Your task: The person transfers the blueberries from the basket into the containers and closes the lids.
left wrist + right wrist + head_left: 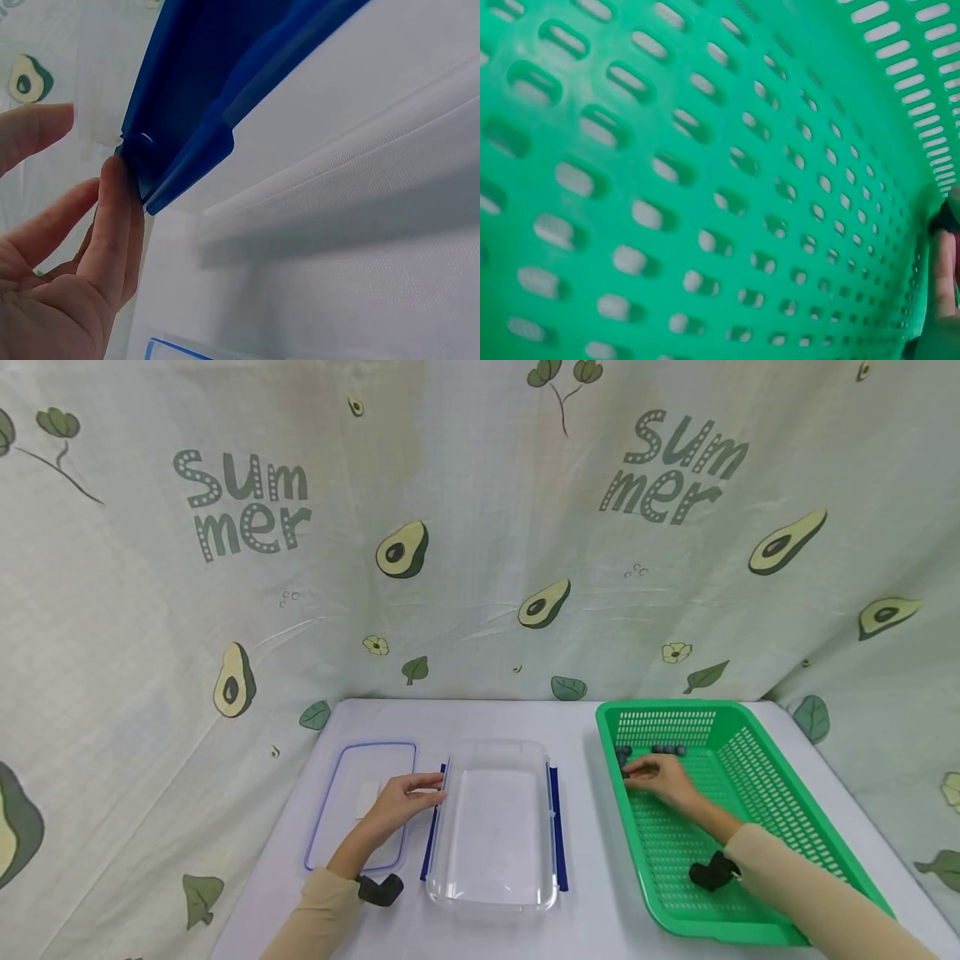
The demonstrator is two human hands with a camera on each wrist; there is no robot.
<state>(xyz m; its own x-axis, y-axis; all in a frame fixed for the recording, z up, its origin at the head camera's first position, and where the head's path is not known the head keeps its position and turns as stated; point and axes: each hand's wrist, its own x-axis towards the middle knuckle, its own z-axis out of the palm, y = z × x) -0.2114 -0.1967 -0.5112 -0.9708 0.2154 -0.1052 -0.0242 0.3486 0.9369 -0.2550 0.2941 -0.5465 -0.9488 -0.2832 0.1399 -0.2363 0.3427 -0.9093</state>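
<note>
A clear plastic food box (495,885) with blue side latches (558,835) stands upright in the middle of the table. My left hand (401,802) is at its left side, fingertips touching the blue latch (187,97) there; in the left wrist view the fingers are fairly straight and the thumb is apart. My right hand (663,779) reaches into the green basket (645,877), by its left wall, beside several blueberries (667,749). At the right edge of the right wrist view, its fingertips pinch a dark blueberry (946,219), partly cut off by the frame.
A clear lid with a blue seal (333,835) lies flat left of the box, a pale label on it. The perforated basket takes up the table's right side. Behind the white table (585,910) hangs a curtain (465,485) printed with avocados.
</note>
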